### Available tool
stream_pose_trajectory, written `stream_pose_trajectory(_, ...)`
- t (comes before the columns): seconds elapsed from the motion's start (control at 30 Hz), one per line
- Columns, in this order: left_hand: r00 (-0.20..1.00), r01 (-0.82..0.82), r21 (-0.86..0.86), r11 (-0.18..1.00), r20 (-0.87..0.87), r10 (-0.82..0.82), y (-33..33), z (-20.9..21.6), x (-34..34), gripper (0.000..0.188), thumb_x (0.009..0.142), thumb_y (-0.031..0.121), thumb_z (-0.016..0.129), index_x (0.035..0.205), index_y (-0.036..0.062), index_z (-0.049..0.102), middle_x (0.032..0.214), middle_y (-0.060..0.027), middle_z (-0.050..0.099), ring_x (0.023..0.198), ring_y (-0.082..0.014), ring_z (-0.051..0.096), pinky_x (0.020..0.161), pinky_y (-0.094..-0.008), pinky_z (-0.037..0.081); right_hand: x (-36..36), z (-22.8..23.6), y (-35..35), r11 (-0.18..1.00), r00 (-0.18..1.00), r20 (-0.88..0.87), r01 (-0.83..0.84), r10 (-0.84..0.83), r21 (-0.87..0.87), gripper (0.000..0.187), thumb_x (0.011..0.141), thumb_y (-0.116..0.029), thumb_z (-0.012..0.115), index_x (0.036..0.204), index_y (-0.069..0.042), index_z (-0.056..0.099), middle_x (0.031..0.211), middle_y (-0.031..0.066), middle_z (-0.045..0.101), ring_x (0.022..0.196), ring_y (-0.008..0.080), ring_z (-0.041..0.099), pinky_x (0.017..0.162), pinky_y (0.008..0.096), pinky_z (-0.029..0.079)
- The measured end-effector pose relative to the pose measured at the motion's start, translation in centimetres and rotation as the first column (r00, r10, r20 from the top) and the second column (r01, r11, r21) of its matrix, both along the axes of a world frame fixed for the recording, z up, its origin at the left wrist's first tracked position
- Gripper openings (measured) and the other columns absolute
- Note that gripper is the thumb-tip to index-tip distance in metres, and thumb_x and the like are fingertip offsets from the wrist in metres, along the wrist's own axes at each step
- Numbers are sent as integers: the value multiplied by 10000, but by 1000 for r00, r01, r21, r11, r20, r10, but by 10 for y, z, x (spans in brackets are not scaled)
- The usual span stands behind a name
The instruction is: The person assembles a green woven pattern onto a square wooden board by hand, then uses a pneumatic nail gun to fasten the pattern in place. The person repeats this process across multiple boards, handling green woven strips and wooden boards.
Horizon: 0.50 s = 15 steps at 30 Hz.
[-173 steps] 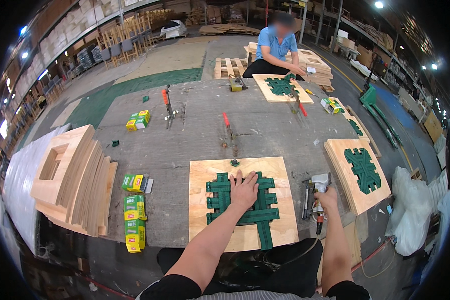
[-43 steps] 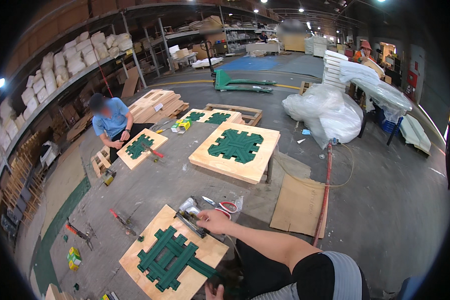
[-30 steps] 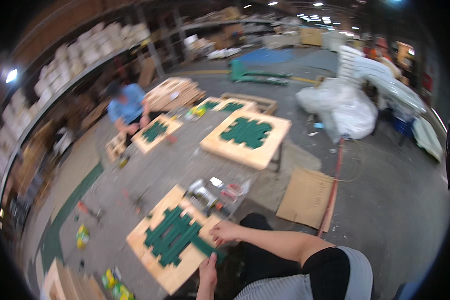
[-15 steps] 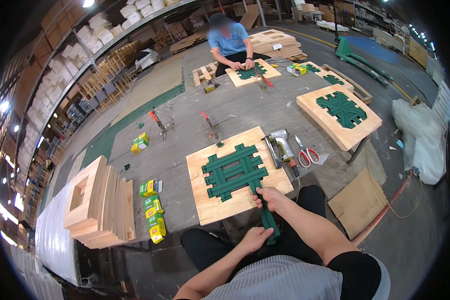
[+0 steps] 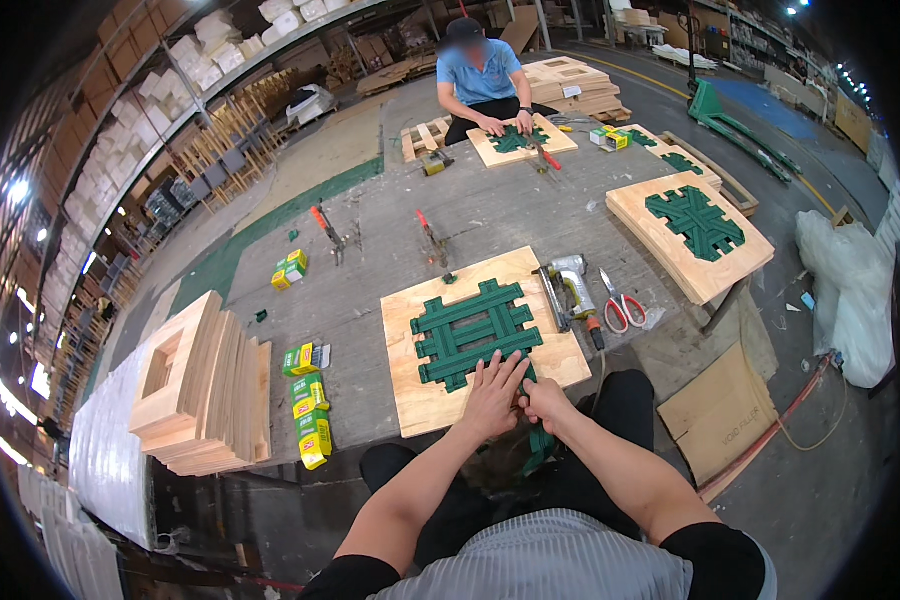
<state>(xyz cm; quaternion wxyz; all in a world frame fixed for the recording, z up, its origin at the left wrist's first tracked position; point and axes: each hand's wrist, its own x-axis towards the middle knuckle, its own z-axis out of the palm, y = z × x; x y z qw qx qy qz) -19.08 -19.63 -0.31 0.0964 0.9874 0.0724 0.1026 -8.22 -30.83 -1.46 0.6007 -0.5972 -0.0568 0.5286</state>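
In front of me a square plywood board [image 5: 400, 365] lies on the table near its edge. Green elastic webbing straps [image 5: 457, 362] are woven in a lattice across its middle. My left hand [image 5: 490, 398] rests with fingers stretched out on the lower right of the weave, thumb toward the loose strap. Just beside it, my right hand [image 5: 548, 403] is closed on that green strap at the board's near edge. The strap's tail [image 5: 540, 447] hangs below toward my lap. A staple gun [image 5: 570, 283] and red-handled scissors [image 5: 622, 312] lie right of the board.
Yellow-green boxes [image 5: 311, 415] and a stack of wooden frames [image 5: 185, 380] stand at left. Stacked boards with webbing [image 5: 690, 240] are at right. Red-handled tools [image 5: 432, 238] lie mid-table. Across it, a co-worker [image 5: 480, 80] handles another board. A green pallet jack [image 5: 740, 130] stands beyond.
My left hand has let go of the strap's tail and moved up onto the weave. My right hand has shifted slightly down, still on the strap. The view has shifted a little.
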Motion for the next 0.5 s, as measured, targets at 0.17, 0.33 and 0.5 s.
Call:
stream_pose_trajectory(0.17,999,32,-35,999,18,-32,4,-10,3,927,782,207,733,1617,165,334,1699,-85,280,1568,-409,214,1260,-609,155,-18,-7,-17,998,998,22,57,-57,-7,264,1115,-293,450,979,-85,538,654,-17,477,464,96,353,428,282,271)
stream_pose_trajectory(0.33,987,113,10,994,114,-113,10,-18,-4,852,852,301,716,1608,135,360,1703,-70,282,1584,-377,191,1274,-588,128,-37,-17,-26,992,989,79,124,-125,28,270,1120,-326,449,979,-104,512,623,-43,423,432,65,320,385,247,237)
stream_pose_trajectory(0.5,989,139,5,990,57,-139,15,-23,-1,865,847,297,714,1609,125,344,1694,-78,296,1571,-371,229,1281,-591,115,-35,-18,-33,991,989,67,131,-133,36,275,1126,-337,452,992,-107,518,617,-51,420,428,54,312,381,235,234)
